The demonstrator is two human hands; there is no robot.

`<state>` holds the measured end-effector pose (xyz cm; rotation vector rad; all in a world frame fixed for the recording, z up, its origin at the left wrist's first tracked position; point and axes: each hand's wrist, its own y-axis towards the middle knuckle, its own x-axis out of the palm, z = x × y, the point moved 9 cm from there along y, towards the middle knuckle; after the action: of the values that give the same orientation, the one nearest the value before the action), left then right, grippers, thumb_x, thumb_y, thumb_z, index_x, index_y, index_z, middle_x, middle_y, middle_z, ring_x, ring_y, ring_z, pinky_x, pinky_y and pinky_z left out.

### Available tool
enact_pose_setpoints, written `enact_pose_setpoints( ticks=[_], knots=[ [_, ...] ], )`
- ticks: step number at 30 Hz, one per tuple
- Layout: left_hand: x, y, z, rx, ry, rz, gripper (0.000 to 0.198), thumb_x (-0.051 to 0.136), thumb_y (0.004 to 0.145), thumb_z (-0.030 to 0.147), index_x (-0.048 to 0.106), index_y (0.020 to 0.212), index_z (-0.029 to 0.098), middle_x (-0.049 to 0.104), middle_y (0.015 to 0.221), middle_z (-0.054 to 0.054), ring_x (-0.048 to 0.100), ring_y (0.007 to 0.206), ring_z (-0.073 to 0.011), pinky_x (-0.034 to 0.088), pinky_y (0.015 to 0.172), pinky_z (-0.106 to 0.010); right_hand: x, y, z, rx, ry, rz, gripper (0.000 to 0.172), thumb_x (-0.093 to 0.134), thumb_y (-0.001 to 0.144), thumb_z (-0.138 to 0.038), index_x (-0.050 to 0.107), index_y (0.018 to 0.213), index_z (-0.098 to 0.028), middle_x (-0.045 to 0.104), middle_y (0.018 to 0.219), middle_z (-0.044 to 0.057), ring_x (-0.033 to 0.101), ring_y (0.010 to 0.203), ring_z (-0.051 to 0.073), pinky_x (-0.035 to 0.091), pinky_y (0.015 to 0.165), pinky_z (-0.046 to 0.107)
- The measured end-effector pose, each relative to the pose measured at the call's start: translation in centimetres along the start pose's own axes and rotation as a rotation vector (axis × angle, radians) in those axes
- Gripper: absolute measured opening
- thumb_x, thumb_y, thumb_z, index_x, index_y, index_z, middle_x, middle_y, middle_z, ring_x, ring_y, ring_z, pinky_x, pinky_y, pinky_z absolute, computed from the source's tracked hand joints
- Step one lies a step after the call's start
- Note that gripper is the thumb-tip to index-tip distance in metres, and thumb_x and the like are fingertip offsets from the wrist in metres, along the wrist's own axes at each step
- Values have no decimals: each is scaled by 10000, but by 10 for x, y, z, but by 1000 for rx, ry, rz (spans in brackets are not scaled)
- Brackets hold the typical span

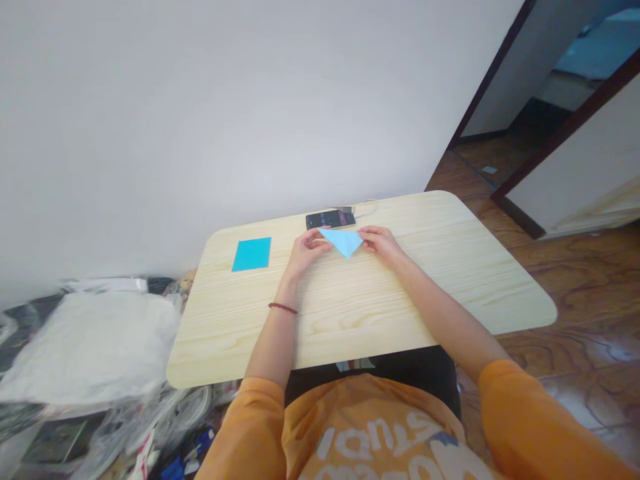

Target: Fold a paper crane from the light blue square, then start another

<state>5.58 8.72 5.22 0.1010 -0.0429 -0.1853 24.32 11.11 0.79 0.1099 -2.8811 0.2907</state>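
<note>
A light blue paper folded into a triangle (343, 241) is held just above the pale wooden table (450, 267), its point aimed toward me. My left hand (307, 250) pinches its left corner and my right hand (380, 242) pinches its right corner. A red bead bracelet sits on my left wrist. A darker blue square sheet (252, 254) lies flat on the table to the left of my hands.
A black phone (330, 219) with a cable lies just behind the paper near the white wall. White plastic bags and clutter (90, 353) pile up on the floor to the left. Wooden floor and a doorway (550, 120) are on the right.
</note>
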Motion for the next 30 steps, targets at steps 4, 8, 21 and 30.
enact_pose_setpoints(
  ticks=[4,8,21,30],
  knots=[
    [0,1,-3,-5,-21,-3,442,788,593,286,657,999,172,700,925,-47,639,796,-160,505,781,-313,1,-1,1,15,5,-12,235,742,525,-270,650,696,-139,538,567,-12,418,482,53,210,420,196],
    [-2,2,-7,-19,-62,15,420,799,581,297,652,956,177,690,848,-22,630,724,-138,516,734,-303,7,-4,1,37,-8,-44,226,737,522,-267,649,683,-134,526,541,-12,405,470,52,197,410,197],
    [-4,1,-13,-130,-218,123,322,736,636,398,597,795,155,669,780,-23,640,735,-144,531,765,-326,16,-8,4,66,-10,-106,239,759,539,-314,657,693,-161,605,611,0,504,535,84,367,490,209],
    [-12,1,-24,-143,-214,249,262,708,604,334,605,753,145,651,690,-4,627,653,-134,539,712,-322,32,-15,-5,-45,-103,-245,352,714,650,-464,690,849,-175,663,828,34,593,752,147,464,585,232]
  ],
)
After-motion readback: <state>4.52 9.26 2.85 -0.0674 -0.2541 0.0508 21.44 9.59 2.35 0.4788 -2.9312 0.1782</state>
